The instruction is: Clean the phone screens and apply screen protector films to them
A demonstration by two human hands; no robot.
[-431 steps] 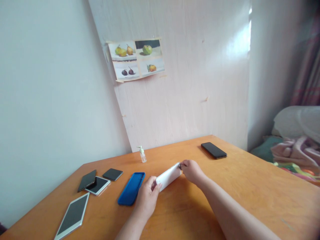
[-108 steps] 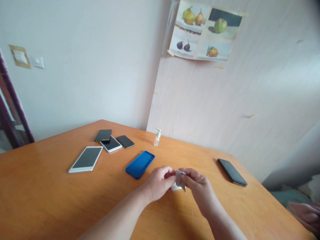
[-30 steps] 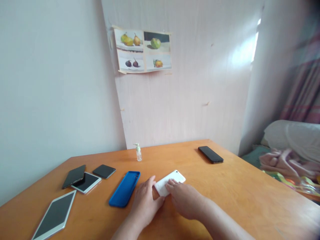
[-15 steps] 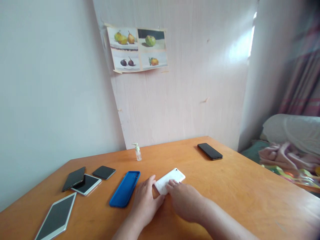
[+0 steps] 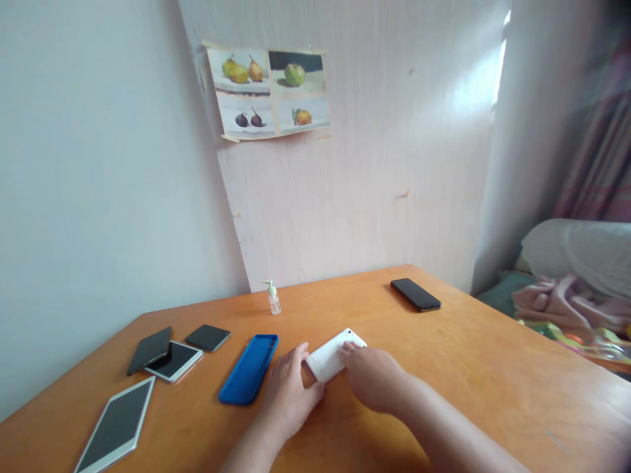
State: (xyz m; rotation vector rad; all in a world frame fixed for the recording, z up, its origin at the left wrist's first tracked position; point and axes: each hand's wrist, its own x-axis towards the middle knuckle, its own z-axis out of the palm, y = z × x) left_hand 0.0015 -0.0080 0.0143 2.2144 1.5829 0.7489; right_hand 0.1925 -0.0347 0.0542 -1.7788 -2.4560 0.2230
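A white smartphone (image 5: 326, 358) lies back up on the wooden table, its camera at the far right end. My left hand (image 5: 290, 387) holds the phone's near left end, thumb on the near side and fingers on the far side. Over the phone's right part is my right hand (image 5: 371, 371), fingers bent and close together, fingertips pressed on the back cover. What is under those fingers, if anything, is hidden. Just left of my left hand lies an empty blue phone case (image 5: 249, 369).
A small clear pump bottle (image 5: 274, 301) stands behind the case. A black phone (image 5: 415, 294) lies at the back right. On the left are a white-framed tablet (image 5: 118, 424), a white-edged device (image 5: 176, 360) partly under a dark one (image 5: 150, 350), and another black device (image 5: 208, 337).
My right hand has slid a little to the right and away along the phone's back. My left hand keeps its hold. The whole view has shifted slightly.
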